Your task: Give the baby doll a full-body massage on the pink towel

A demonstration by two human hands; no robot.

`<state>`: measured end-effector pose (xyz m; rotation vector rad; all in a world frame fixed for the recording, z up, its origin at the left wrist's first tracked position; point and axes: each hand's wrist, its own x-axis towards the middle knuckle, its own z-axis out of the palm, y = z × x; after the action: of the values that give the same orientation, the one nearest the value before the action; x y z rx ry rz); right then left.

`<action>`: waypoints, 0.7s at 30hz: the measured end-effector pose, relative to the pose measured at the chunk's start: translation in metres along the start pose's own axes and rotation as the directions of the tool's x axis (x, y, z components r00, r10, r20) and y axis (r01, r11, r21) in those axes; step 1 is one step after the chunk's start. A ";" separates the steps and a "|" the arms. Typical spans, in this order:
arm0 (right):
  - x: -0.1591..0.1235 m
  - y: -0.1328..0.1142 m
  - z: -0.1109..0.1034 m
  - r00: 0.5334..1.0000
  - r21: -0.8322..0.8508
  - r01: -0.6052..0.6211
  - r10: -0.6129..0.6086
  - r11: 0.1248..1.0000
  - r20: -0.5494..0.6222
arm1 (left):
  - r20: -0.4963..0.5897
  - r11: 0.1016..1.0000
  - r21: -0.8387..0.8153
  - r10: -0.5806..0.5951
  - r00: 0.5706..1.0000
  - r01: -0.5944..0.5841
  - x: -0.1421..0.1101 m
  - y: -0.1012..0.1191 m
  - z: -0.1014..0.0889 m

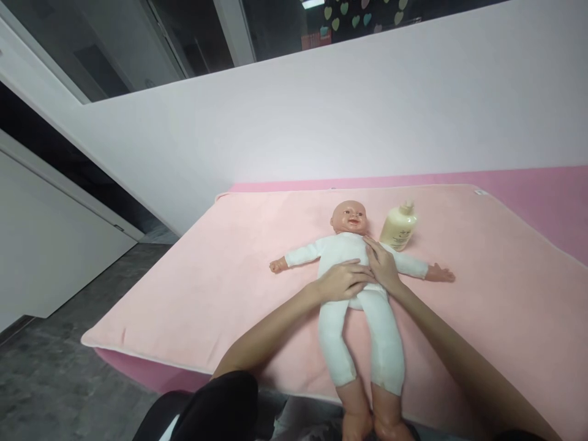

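A baby doll [353,251] in a white bodysuit lies on its back on a pink towel [220,275], arms spread, head towards the wall. My left hand [342,280] rests flat across the doll's belly, fingers stretched out to the right. My right hand [381,264] lies flat on the doll's chest and side, fingers pointing up towards its neck. Both hands touch the doll's torso and hold nothing. A pale yellow lotion bottle [399,226] lies on the towel beside the doll's head, just beyond my right hand.
The towel covers a pink table [551,184] that stands against a white wall [321,110]. The table's left and near edges drop to a dark grey floor [55,367]. The doll's bare feet [372,416] hang at the near edge.
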<state>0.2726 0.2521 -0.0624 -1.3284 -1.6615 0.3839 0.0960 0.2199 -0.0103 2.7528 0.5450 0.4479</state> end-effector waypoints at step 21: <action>-0.024 -0.055 0.003 0.845 0.159 0.472 -0.496 0.867 0.200 | -0.576 0.813 -0.457 -0.580 0.576 0.361 -0.008 -0.034 0.018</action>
<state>0.2374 0.2118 -0.0353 -0.7602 -2.0737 0.3248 0.0848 0.2430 -0.0404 1.9352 1.2480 1.3177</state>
